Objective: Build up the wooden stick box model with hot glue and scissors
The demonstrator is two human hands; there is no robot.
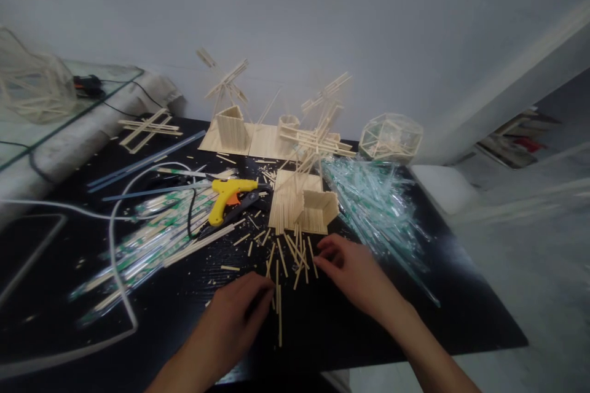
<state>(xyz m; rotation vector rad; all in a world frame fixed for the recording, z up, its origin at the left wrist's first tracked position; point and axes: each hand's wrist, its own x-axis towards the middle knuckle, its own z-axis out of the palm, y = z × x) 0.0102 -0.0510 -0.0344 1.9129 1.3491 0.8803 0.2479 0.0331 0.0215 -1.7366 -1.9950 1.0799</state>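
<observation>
- Loose sticks [302,261] lie between the 2 hands, just near of the wooden base [284,196], most with long axes running near to far.
- The nearmost stick [279,319] is closer to the left hand [239,304], which is curled; I cannot tell whether it grips anything.
- The right hand [353,267] is half-curled beside the rightmost stick [313,256], its grip unclear.
</observation>
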